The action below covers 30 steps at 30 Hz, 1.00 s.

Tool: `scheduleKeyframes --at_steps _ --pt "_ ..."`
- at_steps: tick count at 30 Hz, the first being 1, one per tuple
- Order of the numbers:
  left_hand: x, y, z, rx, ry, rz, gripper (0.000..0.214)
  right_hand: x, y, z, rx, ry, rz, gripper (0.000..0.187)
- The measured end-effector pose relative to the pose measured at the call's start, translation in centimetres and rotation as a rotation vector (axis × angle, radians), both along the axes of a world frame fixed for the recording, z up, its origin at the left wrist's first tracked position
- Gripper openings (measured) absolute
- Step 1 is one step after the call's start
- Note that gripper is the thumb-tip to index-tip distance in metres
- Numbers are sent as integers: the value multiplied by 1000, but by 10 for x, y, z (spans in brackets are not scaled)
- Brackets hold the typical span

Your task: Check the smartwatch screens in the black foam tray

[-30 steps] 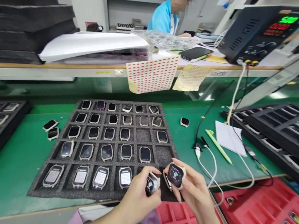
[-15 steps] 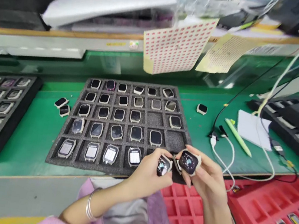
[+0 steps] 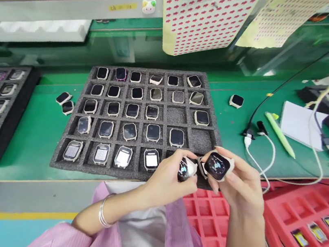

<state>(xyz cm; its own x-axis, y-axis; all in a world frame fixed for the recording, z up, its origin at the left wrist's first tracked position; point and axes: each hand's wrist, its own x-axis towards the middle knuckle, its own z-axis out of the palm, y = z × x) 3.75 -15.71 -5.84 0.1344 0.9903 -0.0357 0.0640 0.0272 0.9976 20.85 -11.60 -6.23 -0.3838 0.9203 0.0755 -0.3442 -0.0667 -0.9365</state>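
My left hand grips a smartwatch between thumb and fingers, its screen lit with a pale blue figure. Beside it, my right hand holds a second smartwatch by its edges, screen facing up and lit in a similar way. Both are held over the near right corner of a dark foam tray. Several strapless watches sit in the tray's compartments; in the front row, a few, such as one watch, show white screens. Part of another watch shows between my hands.
To the left stands another dark tray of watches, with two loose watches near it. On the right are a single watch, white cables, a green pen and white paper. Red trays lie lower right.
The view has tilted downward and come closer, so the shelf sits higher in the picture. Both hands keep their watches; the left one's watch has tilted slightly.
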Motion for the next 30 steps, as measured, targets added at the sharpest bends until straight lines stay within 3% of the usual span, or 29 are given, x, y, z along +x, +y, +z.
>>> scheduleKeyframes --at_steps 11,20,26,30 --pt "4 -5 -4 -53 -118 62 34 1 -2 0 -60 -19 -10 37" --pt "7 -10 -2 -110 -108 92 30 5 -3 0 -48 35 81 39" --pt "9 -10 0 -155 -180 77 45 5 -4 6 -93 18 103 48" --pt "7 -11 0 -212 -346 34 51 8 -5 11 -122 -3 93 43"
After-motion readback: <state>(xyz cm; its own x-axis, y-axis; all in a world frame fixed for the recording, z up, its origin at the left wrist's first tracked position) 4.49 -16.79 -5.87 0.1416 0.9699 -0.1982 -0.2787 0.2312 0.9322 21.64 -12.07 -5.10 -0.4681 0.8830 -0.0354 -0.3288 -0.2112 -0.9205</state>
